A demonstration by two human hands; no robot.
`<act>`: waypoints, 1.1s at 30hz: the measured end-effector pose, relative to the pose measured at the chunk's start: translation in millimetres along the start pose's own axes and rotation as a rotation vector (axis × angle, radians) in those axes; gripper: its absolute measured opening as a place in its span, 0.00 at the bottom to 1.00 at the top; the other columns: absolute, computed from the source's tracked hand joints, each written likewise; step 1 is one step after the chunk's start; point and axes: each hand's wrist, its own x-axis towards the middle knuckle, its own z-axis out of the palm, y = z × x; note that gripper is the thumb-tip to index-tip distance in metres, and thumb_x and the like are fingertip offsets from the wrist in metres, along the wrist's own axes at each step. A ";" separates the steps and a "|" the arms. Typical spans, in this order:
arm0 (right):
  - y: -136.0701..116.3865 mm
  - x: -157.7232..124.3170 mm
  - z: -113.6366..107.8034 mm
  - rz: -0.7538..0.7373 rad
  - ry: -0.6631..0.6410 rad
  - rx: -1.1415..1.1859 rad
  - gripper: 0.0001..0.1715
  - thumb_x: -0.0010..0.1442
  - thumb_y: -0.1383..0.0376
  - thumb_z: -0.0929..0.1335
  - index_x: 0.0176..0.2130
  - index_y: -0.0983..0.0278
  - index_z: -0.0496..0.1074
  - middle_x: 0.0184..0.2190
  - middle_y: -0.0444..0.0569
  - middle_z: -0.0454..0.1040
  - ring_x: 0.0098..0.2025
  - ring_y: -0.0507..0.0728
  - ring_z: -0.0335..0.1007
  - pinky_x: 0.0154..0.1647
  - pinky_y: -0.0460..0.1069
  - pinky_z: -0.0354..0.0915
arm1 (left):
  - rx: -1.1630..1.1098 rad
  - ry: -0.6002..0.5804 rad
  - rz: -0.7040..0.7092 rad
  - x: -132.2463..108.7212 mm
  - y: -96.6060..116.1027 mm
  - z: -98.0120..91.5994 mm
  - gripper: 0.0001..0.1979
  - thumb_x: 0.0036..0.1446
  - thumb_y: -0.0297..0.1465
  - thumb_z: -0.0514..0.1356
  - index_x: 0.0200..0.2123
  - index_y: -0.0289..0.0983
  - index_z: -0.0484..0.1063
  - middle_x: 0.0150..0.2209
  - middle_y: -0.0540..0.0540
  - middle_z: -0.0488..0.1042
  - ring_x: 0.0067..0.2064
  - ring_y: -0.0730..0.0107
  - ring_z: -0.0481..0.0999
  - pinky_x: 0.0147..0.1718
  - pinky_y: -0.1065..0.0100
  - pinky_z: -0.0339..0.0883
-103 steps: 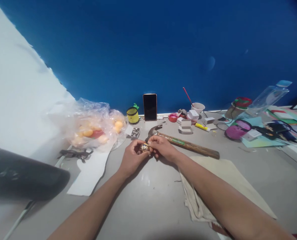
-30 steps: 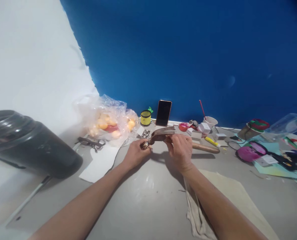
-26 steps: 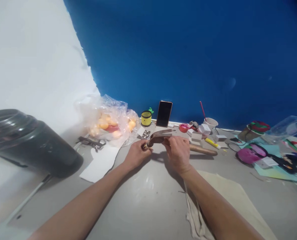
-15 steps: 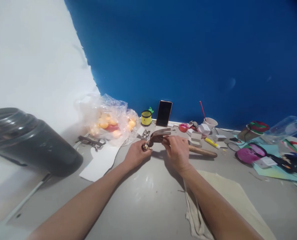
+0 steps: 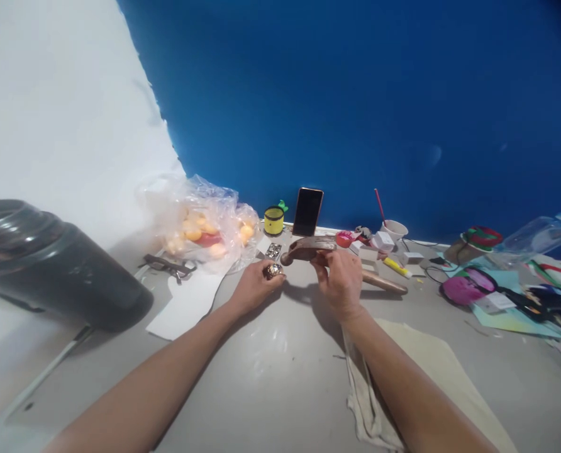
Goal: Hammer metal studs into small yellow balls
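Bracing the round metal piece (image 5: pixel 275 270) in your left hand (image 5: pixel 255 286), you pinch it between thumb and curled fingers just above the grey table (image 5: pixel 266 390); your right hand (image 5: pixel 341 280) is closed round the hammer (image 5: pixel 310 248), choked up close behind its head; the step in hand looks like light tapping or prying at the piece; the next move seems to call for a steady left pinch and a short, controlled stroke clear of your thumb; the hammer's long axis runs left to right, the handle's butt out to the right and slightly nearer you; its striking face points left, just beside the piece and seemingly apart; the piece looks round, with no clear long axis.
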 end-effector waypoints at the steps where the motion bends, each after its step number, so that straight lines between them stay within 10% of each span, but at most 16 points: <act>1: -0.5 -0.2 0.4 -0.020 -0.006 0.006 0.14 0.76 0.60 0.63 0.38 0.62 0.72 0.31 0.49 0.75 0.36 0.58 0.66 0.41 0.53 0.52 | 0.009 -0.007 -0.004 -0.1 0.1 -0.2 0.08 0.52 0.36 0.63 0.31 0.36 0.76 0.26 0.51 0.72 0.29 0.69 0.68 0.30 0.68 0.59; 9: 10.3 2.0 -1.6 0.049 -0.092 -0.072 0.10 0.73 0.60 0.66 0.47 0.62 0.75 0.42 0.54 0.77 0.43 0.62 0.66 0.44 0.54 0.54 | -0.092 0.029 -0.008 -2.3 1.3 -2.2 0.20 0.52 0.35 0.64 0.48 0.35 0.78 0.28 0.51 0.73 0.30 0.69 0.71 0.32 0.68 0.66; 19: 20.0 3.4 1.9 0.339 -0.680 -0.127 0.15 0.71 0.63 0.67 0.55 0.59 0.75 0.47 0.54 0.76 0.49 0.63 0.69 0.42 0.52 0.57 | -0.358 -0.033 -0.150 -7.1 14.6 -2.1 0.27 0.53 0.34 0.66 0.57 0.38 0.75 0.29 0.53 0.71 0.30 0.72 0.72 0.35 0.66 0.71; 33: 26.0 -5.1 16.2 0.278 -0.686 -0.168 0.11 0.70 0.63 0.67 0.48 0.62 0.78 0.47 0.57 0.73 0.50 0.64 0.65 0.49 0.55 0.58 | -0.390 0.048 -0.157 -5.5 13.2 -3.3 0.15 0.45 0.32 0.65 0.40 0.38 0.73 0.26 0.54 0.71 0.27 0.74 0.68 0.28 0.72 0.63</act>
